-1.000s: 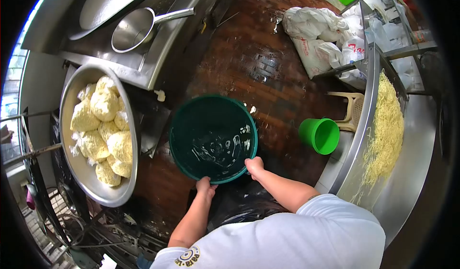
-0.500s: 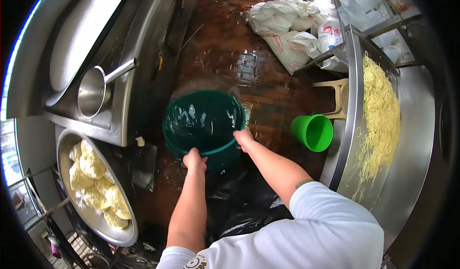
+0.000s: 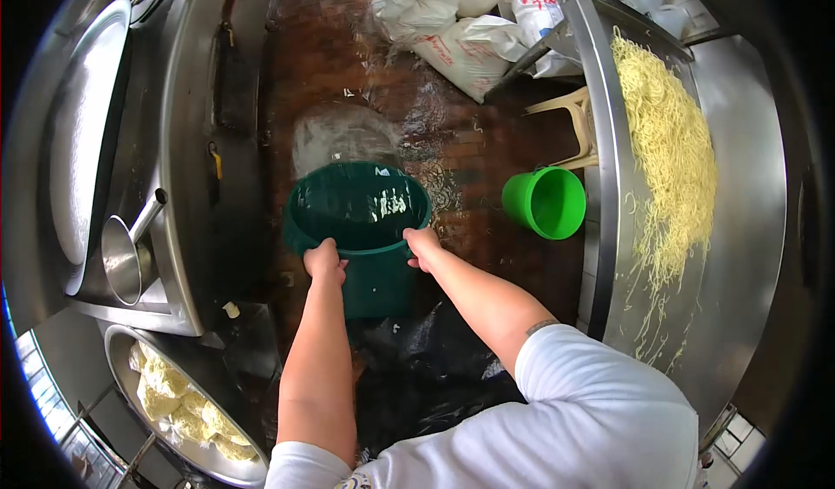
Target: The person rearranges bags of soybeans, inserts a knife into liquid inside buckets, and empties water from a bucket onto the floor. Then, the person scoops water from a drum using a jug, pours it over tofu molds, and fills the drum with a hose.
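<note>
Tub (image 3: 378, 282), dark green, lies directly ahead of both hands and is tilted, with its mouth facing away from the person and its base toward the person. The left hand (image 3: 325, 261) is clenched on the near rim at the left; the right hand (image 3: 424, 248) grasps the same rim at the right. Both hands are in contact, so neither is nearer. The line between the hands runs across the mouth; the long axis of the tub, base to mouth, points forward from them. Water (image 3: 348, 137) covers the floor just beyond the far rim, ahead of both hands.

Surroundings: a bright green bucket (image 3: 544, 204) stands near the right hand, to its right, with a beige stool (image 3: 581, 119) just beyond. Farther right, noodles (image 3: 674, 158) lie on a metal tabletop (image 3: 739, 141). White sacks (image 3: 461, 54) lie ahead, well apart from both hands. Left of the left hand are a saucepan (image 3: 127, 263) and, nearer the person, a metal basin (image 3: 120, 363) of bagged contents. Black plastic (image 3: 435, 358) lies below and behind the hands. Nothing stands between hands and rim.
</note>
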Motion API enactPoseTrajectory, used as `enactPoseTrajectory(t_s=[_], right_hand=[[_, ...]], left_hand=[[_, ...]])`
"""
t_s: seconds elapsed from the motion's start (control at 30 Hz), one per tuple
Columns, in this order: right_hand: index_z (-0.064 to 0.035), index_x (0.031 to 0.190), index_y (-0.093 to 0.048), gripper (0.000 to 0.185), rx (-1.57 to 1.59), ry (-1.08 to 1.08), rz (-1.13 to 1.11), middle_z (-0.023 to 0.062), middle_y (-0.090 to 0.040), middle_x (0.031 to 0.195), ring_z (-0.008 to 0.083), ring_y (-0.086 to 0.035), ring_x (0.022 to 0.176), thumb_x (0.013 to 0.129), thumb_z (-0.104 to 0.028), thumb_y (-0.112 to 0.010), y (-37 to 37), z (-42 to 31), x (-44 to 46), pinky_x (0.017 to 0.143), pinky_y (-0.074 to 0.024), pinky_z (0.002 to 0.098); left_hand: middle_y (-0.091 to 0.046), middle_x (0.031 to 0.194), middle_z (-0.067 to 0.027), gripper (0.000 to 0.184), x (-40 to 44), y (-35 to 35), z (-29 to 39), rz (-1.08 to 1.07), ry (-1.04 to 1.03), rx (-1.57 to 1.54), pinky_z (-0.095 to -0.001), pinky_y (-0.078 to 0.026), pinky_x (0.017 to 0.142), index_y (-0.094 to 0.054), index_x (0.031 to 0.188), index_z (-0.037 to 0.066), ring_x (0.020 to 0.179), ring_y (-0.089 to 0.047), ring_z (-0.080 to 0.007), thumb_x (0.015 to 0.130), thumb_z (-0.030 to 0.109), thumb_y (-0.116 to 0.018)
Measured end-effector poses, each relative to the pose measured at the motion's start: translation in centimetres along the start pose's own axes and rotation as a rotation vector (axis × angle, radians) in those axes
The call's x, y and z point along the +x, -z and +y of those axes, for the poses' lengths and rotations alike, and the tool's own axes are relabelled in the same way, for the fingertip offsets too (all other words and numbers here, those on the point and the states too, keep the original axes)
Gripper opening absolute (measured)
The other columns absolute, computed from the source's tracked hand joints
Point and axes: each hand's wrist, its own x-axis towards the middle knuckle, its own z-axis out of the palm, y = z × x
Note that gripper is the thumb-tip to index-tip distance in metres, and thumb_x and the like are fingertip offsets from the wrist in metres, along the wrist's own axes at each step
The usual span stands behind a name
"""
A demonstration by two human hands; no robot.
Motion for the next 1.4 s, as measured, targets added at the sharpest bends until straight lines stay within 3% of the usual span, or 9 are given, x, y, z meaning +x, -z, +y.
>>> enactPoseTrajectory(t_s=[0.17, 0.27, 0.6, 0.8, 0.93, 1.0, 1.07, 1.2, 1.4], right_hand=[[-0.0132, 0.097, -0.059, 0.016, 0.277, -0.150, -0.027, 0.0040, -0.057, 0.076, 0.0176, -0.051, 0.056, 0.090, -0.027, -0.062, 3.6, 5.1, -0.3, 0.047, -0.0473, 0.0344], [-0.0130, 0.094, -0.057, 0.016, 0.386, -0.263, 0.034, 0.0031, -0.052, 0.074, 0.0174, -0.049, 0.055, 0.090, -0.028, -0.062, 5.1, 8.2, -0.3, 0.045, -0.0461, 0.0332], [-0.0134, 0.104, -0.058, 0.019, 0.551, -0.373, 0.130, 0.0069, -0.053, 0.087, 0.0212, -0.051, 0.067, 0.092, -0.028, -0.056, 4.5, 12.8, -1.9, 0.054, -0.0485, 0.0366], [-0.0090, 0.120, -0.058, 0.034, 0.418, -0.237, 0.161, 0.0113, -0.061, 0.109, 0.0276, -0.060, 0.086, 0.091, -0.028, -0.060, 2.0, 9.5, -2.1, 0.055, -0.0517, 0.0389], [-0.0047, 0.130, -0.054, 0.051, 0.239, -0.084, 0.124, 0.0145, -0.063, 0.119, 0.0310, -0.064, 0.096, 0.090, -0.034, -0.068, 0.5, 5.6, -2.6, 0.057, -0.0553, 0.0401], [-0.0021, 0.132, -0.053, 0.060, 0.145, -0.034, 0.084, 0.0169, -0.064, 0.121, 0.0316, -0.066, 0.096, 0.090, -0.042, -0.071, -0.4, 3.6, -2.7, 0.057, -0.0567, 0.0402], [0.0019, 0.138, -0.046, 0.078, 0.056, 0.067, 0.035, 0.0202, -0.063, 0.126, 0.0320, -0.069, 0.096, 0.089, -0.052, -0.073, -1.2, 1.8, -3.5, 0.056, -0.0590, 0.0380], [0.0012, 0.142, -0.042, 0.082, -0.122, 0.072, -0.030, 0.0218, -0.062, 0.131, 0.0327, -0.070, 0.099, 0.090, -0.055, -0.071, -2.9, -0.8, -4.5, 0.058, -0.0605, 0.0376], [0.0015, 0.141, -0.042, 0.066, -0.154, 0.078, -0.047, 0.0194, -0.064, 0.128, 0.0324, -0.070, 0.097, 0.093, -0.037, -0.065, -2.1, -1.3, -3.6, 0.055, -0.0598, 0.0364]], left_hand=[[-0.064, 0.089, -0.0164, 0.036, -3.9, -3.8, 0.3, -0.062, -0.164, 0.277, -0.0369, -0.050, 0.051, -0.054, 0.111, -0.007, 0.055, -0.058, -0.0233, 0.082, 0.010, -0.068], [-0.066, 0.086, -0.0173, 0.029, -6.2, -5.6, -0.6, -0.140, -0.225, 0.418, -0.0392, -0.052, 0.050, -0.055, 0.103, -0.007, 0.059, -0.064, -0.0253, 0.081, 0.009, -0.066], [-0.069, 0.093, -0.0205, 0.029, -6.3, -5.7, -3.8, -0.167, -0.369, 0.573, -0.0408, -0.058, 0.064, -0.057, 0.104, -0.005, 0.069, -0.071, -0.0303, 0.083, 0.011, -0.069], [-0.062, 0.078, -0.0102, 0.026, -4.9, -2.3, -1.8, -0.157, -0.272, 0.356, -0.0366, -0.054, 0.051, -0.055, 0.097, -0.002, 0.059, -0.062, -0.0225, 0.080, 0.010, -0.071], [-0.059, 0.075, -0.0118, 0.031, -4.0, 0.2, -0.3, -0.097, -0.166, 0.162, -0.0366, -0.050, 0.048, -0.053, 0.105, -0.004, 0.048, -0.054, -0.0205, 0.081, 0.009, -0.069], [-0.059, 0.075, -0.0122, 0.031, -2.0, 1.6, -0.7, -0.046, -0.151, 0.085, -0.0380, -0.049, 0.050, -0.054, 0.106, -0.004, 0.050, -0.053, -0.0211, 0.082, 0.010, -0.069], [-0.063, 0.093, -0.0146, 0.038, -1.2, 3.3, -0.8, 0.013, -0.108, 0.026, -0.0372, -0.051, 0.053, -0.052, 0.115, -0.003, 0.062, -0.060, -0.0232, 0.085, 0.011, -0.069], [-0.064, 0.108, -0.0160, 0.041, 2.0, 6.8, -1.9, 0.025, -0.044, -0.135, -0.0378, -0.052, 0.056, -0.051, 0.123, -0.002, 0.075, -0.064, -0.0261, 0.088, 0.009, -0.067], [-0.061, 0.116, -0.0177, 0.043, 0.3, 5.6, -1.6, 0.067, -0.019, -0.084, -0.0342, -0.053, 0.053, -0.050, 0.124, -0.003, 0.086, -0.065, -0.0268, 0.088, 0.011, -0.069]])
